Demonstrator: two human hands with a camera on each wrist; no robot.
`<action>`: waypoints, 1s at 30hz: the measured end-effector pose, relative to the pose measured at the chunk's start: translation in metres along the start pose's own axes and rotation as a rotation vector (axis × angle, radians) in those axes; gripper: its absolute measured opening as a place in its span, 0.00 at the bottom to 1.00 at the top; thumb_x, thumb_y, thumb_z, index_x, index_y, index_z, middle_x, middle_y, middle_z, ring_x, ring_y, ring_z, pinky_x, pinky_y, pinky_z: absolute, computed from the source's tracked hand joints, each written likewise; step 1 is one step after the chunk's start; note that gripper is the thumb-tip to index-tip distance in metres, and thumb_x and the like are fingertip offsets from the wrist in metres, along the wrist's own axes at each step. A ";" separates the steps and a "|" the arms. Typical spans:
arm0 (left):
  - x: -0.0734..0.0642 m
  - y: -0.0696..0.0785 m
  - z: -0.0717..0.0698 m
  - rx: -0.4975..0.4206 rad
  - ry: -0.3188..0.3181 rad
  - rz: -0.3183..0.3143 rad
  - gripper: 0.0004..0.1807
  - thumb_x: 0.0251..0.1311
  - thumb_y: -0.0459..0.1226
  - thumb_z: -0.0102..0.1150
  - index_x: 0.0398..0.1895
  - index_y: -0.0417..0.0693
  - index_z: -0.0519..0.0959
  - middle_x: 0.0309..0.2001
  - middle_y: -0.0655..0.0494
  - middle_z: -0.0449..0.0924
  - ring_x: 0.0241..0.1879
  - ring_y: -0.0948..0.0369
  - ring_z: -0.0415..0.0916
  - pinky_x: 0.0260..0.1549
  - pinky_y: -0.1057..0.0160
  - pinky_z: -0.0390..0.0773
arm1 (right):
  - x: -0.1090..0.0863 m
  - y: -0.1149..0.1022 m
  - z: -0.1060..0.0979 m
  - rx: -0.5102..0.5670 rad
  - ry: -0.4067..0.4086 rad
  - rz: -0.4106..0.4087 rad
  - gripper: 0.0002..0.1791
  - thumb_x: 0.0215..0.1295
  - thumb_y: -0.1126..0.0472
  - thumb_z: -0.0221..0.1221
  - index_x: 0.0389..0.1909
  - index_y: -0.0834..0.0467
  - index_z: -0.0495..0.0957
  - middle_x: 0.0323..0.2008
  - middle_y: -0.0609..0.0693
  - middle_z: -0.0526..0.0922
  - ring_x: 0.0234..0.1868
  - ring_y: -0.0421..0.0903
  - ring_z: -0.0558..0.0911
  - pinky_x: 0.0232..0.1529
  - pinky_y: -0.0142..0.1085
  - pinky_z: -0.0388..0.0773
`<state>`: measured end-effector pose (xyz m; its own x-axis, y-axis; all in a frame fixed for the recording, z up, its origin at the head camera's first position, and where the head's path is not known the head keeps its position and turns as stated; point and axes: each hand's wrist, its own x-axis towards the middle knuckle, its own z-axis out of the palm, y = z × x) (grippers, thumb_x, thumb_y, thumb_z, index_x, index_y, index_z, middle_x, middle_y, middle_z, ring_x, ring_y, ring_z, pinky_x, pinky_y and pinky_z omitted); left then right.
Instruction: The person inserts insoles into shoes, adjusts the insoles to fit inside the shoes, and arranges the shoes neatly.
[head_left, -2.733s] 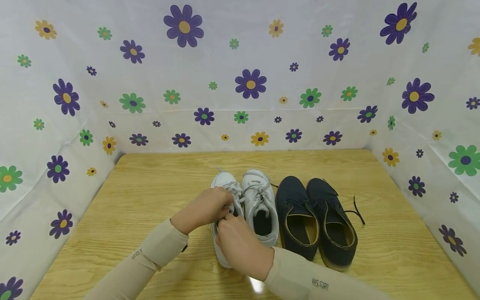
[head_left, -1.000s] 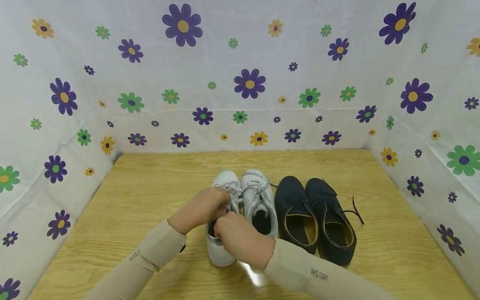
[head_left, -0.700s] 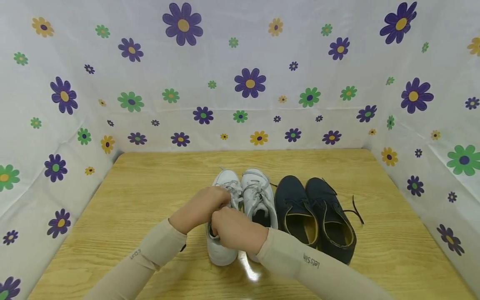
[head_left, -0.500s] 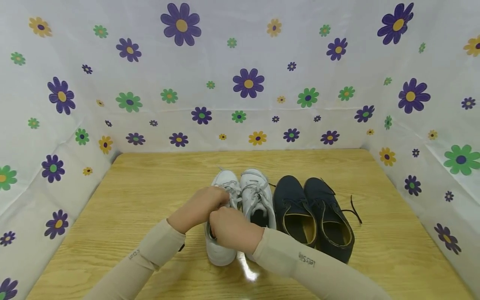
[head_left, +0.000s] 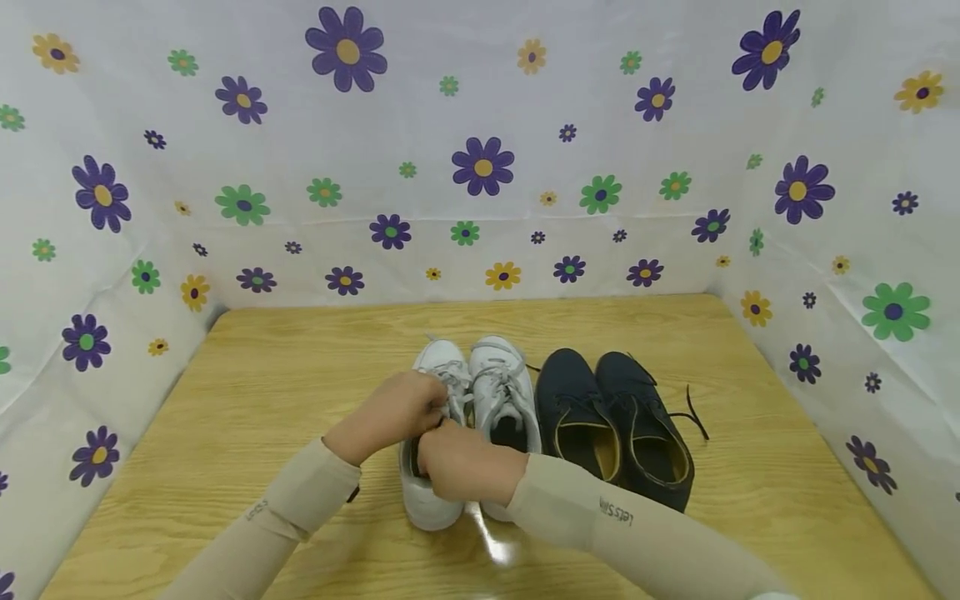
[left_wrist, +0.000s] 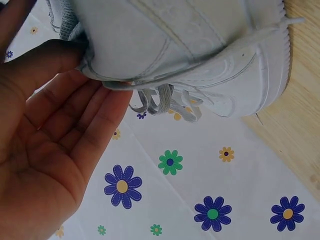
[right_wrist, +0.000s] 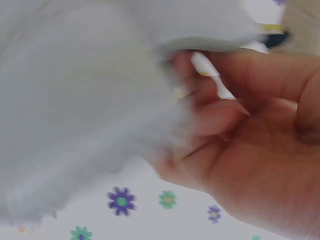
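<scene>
Both hands are at the opening of the left white lace-up sneaker (head_left: 427, 507), which lies toe away on the table. My left hand (head_left: 390, 417) pinches the upper by the tongue and laces; in the left wrist view its thumb and fingers lie on either side of the sneaker's (left_wrist: 145, 40) edge. My right hand (head_left: 468, 467), fingers curled, grips the inner collar edge farther back. In the blurred right wrist view the sneaker (right_wrist: 80, 100) hides the fingertips of this hand (right_wrist: 240, 130). Beside it stands the other white sneaker (head_left: 493, 353), partly behind the right hand.
Two dark navy lace-up shoes (head_left: 566, 379) stand close to the right of the white pair, one lace (head_left: 696, 421) trailing onto the table. The wood-grain table (head_left: 285, 392) ends at a white flower-print cloth (head_left: 292, 158) at the back and sides.
The left sneaker's heel has swung a little to the left. My right hand has shifted forward along its collar, while the left hand stays near the laces. The head view has turned slightly right.
</scene>
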<state>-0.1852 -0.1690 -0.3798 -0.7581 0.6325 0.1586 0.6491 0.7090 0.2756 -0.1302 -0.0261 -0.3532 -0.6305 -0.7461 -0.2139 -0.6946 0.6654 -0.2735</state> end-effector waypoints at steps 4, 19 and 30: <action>-0.001 -0.001 0.001 0.010 0.008 0.001 0.26 0.51 0.26 0.62 0.12 0.54 0.56 0.15 0.65 0.49 0.17 0.68 0.48 0.20 0.69 0.55 | -0.014 0.001 -0.008 0.051 -0.190 -0.029 0.09 0.67 0.62 0.57 0.44 0.56 0.82 0.38 0.45 0.79 0.35 0.36 0.76 0.43 0.26 0.68; -0.001 0.000 -0.001 0.015 0.006 -0.013 0.28 0.52 0.26 0.63 0.12 0.54 0.54 0.15 0.65 0.46 0.16 0.68 0.47 0.19 0.69 0.53 | -0.007 0.000 0.016 -0.098 -0.115 0.033 0.21 0.53 0.55 0.69 0.50 0.51 0.80 0.38 0.42 0.77 0.33 0.40 0.78 0.28 0.34 0.75; 0.001 0.001 0.003 0.022 0.009 -0.025 0.28 0.53 0.26 0.62 0.12 0.55 0.54 0.15 0.65 0.46 0.16 0.68 0.47 0.19 0.70 0.53 | -0.010 -0.003 0.027 -0.234 0.112 0.045 0.09 0.53 0.58 0.67 0.22 0.52 0.75 0.25 0.46 0.75 0.19 0.38 0.70 0.16 0.32 0.67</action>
<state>-0.1853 -0.1670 -0.3820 -0.7746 0.6117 0.1609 0.6312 0.7312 0.2587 -0.1125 -0.0211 -0.3752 -0.6881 -0.7169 -0.1122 -0.7179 0.6951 -0.0387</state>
